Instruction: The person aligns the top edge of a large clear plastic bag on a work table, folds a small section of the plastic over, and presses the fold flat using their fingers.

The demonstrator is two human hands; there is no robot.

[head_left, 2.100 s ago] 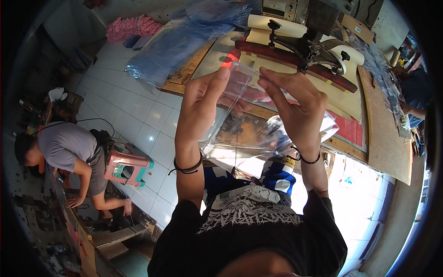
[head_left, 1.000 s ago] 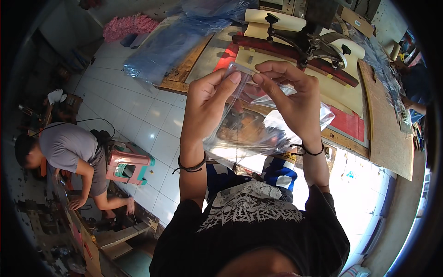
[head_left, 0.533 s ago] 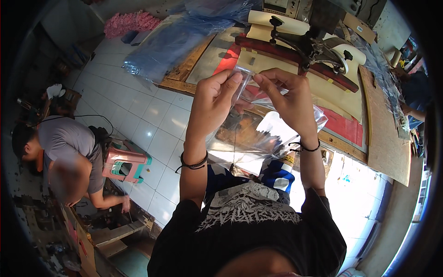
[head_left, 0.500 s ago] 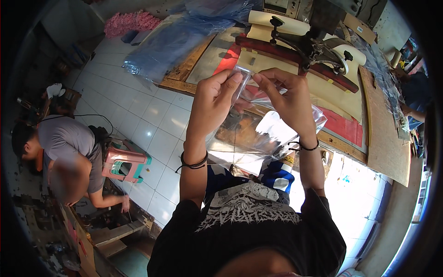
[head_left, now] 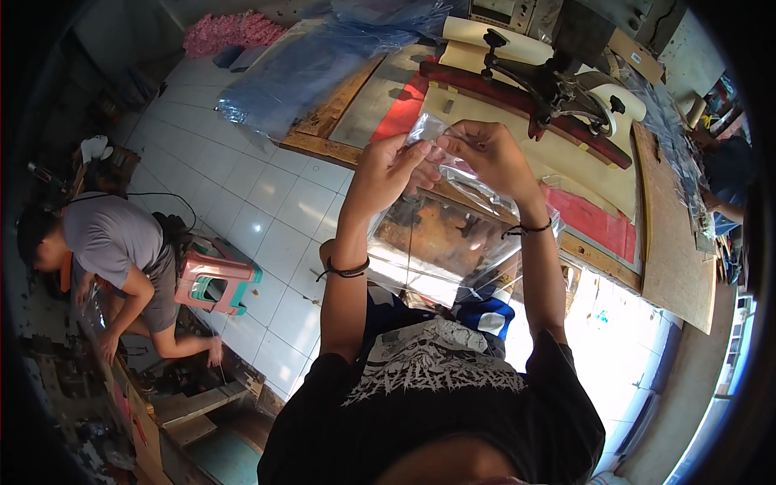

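Bag (head_left: 440,242) of clear plastic, top edge clamped between left grip (head_left: 386,171) and right grip (head_left: 485,153), body hanging below.

Wood workbench (head_left: 675,242) w/ red mat (head_left: 594,222), blue plastic sheets (head_left: 311,69), press machine (head_left: 558,85).

White tiled floor (head_left: 267,202) gleams in daylight; a pink stool (head_left: 212,281) stands beside a wooden tabletop (head_left: 675,242).
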